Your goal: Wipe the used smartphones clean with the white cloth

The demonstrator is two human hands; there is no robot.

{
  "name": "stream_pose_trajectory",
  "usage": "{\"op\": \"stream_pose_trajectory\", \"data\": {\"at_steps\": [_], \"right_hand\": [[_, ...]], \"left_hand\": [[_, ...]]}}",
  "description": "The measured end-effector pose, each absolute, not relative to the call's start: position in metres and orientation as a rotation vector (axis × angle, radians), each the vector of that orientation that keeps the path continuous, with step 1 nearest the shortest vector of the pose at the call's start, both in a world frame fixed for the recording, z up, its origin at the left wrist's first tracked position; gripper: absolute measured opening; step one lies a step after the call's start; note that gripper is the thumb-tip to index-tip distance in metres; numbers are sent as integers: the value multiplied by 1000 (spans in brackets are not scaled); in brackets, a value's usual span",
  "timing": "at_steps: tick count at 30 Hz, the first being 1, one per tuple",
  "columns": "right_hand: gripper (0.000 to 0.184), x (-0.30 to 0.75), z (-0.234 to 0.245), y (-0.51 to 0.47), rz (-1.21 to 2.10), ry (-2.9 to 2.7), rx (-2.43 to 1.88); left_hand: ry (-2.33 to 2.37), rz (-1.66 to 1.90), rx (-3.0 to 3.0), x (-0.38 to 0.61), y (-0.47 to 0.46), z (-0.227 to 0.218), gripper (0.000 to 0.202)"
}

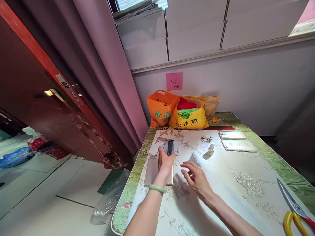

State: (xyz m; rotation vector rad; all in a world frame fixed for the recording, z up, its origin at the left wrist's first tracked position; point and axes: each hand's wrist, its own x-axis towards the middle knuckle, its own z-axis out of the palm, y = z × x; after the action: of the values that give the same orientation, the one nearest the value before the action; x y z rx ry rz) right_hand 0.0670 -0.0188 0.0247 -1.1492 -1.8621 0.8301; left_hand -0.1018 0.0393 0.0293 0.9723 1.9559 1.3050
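My left hand (166, 161), a pale green bangle (157, 188) on its wrist, has its fingers and thumb around a dark-screened phone (170, 147). Under and beside it lie a grey-beige flat device (151, 172), a gold phone (170, 179) partly hidden by the hand, and a white phone (157, 148). Another white phone (177, 149) shows just behind. My right hand (199, 179) hovers over the table with bent, parted fingers, holding nothing. Near it are a white cloth (199, 159) and a small white bottle with a yellow label (211, 150).
On the table's right lie two phones, one gold-edged (232, 135) and one silver (239, 146). Scissors (295, 209) rest at the near right edge. A tangle of thin wire (206, 139) lies behind the bottle. Orange (161, 109) and yellow (189, 119) bags stand along the wall.
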Motion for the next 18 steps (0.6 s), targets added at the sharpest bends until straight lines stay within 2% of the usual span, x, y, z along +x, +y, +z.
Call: {"op": "stream_pose_trajectory", "data": {"at_steps": [4,7,11,15,18], "right_hand": [[38,94,22,-43,819,-1846,-1145],[36,110,20,-50,780,-1847,-1142],[34,124,17,-52,697,-1811,-1128],[30,130,7,-52,595,-1725,-1117],[31,130,-5,-51,562,-1685,-1144]], "left_hand": [[2171,1048,1437,-73,68,28,86],[2218,896,1573,-63,72,27,81],[2343,658,1768,-82,68,34,89],[2602,501,1660,-130,64,43,60],[2639,396,1552,-161,63,46,46]]}}
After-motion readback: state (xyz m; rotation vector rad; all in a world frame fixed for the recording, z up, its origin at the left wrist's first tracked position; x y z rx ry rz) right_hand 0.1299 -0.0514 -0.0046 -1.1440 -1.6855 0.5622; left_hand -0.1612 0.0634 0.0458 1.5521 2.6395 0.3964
